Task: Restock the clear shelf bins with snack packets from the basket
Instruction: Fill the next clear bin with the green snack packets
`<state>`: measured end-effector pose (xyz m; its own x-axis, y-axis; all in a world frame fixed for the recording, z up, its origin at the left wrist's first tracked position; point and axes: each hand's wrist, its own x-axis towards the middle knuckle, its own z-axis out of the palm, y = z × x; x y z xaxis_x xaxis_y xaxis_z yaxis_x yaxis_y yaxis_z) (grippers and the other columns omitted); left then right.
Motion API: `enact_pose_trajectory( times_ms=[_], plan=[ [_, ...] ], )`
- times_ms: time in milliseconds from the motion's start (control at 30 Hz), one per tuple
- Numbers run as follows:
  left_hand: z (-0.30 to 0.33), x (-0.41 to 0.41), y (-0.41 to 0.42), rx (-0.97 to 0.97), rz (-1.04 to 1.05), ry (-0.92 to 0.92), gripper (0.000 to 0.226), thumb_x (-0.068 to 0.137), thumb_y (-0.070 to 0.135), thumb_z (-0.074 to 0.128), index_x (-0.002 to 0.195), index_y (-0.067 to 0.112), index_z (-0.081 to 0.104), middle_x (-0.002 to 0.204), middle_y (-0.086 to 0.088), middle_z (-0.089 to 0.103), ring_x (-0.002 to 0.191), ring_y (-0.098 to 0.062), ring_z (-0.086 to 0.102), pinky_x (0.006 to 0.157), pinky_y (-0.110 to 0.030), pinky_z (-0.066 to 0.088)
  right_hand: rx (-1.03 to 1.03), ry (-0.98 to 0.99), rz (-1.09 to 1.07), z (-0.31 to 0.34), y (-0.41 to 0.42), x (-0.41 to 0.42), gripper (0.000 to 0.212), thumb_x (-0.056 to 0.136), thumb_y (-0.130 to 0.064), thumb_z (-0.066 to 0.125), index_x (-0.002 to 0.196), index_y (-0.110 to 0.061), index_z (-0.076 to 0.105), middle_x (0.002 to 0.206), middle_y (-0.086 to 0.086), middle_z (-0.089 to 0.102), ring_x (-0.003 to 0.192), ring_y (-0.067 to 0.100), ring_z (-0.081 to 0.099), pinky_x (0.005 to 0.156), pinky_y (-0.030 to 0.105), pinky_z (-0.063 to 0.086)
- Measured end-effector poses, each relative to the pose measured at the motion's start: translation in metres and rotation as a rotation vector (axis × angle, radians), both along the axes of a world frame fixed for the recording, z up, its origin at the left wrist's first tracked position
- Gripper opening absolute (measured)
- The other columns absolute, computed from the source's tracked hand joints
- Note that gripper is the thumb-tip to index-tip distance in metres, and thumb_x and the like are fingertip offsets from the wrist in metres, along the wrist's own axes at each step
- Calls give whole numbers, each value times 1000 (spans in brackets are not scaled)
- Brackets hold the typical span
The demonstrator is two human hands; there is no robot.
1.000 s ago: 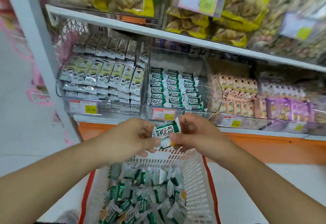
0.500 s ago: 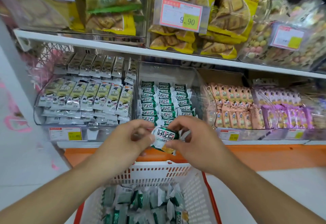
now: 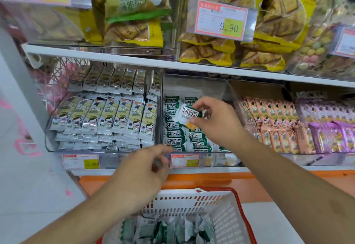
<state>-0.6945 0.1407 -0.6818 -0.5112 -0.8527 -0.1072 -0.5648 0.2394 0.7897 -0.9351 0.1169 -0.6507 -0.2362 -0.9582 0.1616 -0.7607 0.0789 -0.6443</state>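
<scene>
Pinching one green-and-white snack packet (image 3: 189, 114) in the right hand (image 3: 217, 121), grip closed on its right end, holding it just above the rows already lying in the middle clear bin (image 3: 194, 84). Hovering the left hand (image 3: 143, 174) loosely curled and seemingly empty near the bin's price tag (image 3: 185, 161), above the basket (image 3: 194, 198). Judging by this, placing step under way; next, lowering the packet flat into line with its neighbours, then reaching back for another.
</scene>
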Motion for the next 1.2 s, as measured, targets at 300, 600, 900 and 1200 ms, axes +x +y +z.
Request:
enact_pose_trajectory(
  times_ms=[300, 600, 900, 1200],
  plan=[
    [-4, -4, -6, -36, 11, -24, 44, 97, 27, 63, 129, 56, 54, 100, 31, 63, 91, 10, 62, 78, -13, 53, -25, 252, -22, -40, -155, -7, 32, 88, -28, 84, 118, -26, 72, 119, 2, 54, 106, 25, 59, 86, 36, 56],
    [1, -8, -3, -101, 36, -43, 36, 99, 33, 58, 128, 53, 51, 105, 27, 60, 89, 18, 54, 75, -4, 44, -118, 376, -39, -62, -174, -9, 41, 89, -24, 82, 119, -28, 55, 122, -2, 43, 108, 25, 53, 79, 46, 57],
    [-2, -2, -3, -84, -44, -61, 44, 99, 27, 58, 136, 50, 51, 102, 30, 58, 95, 8, 59, 79, -13, 49, -255, 351, -30, -48, -123, -15, 37, 96, -34, 73, 120, -12, 56, 120, 6, 54, 101, 27, 59, 79, 41, 53],
    [-28, 31, 14, -15, -160, -245, 8, 97, 35, 64, 103, 32, 67, 97, 16, 70, 92, -5, 66, 82, -26, 54, -87, 294, 424, -61, 94, 34, 6, 103, -23, 49, 103, -19, 52, 100, -4, 48, 82, 20, 51, 71, 43, 47]
  ],
)
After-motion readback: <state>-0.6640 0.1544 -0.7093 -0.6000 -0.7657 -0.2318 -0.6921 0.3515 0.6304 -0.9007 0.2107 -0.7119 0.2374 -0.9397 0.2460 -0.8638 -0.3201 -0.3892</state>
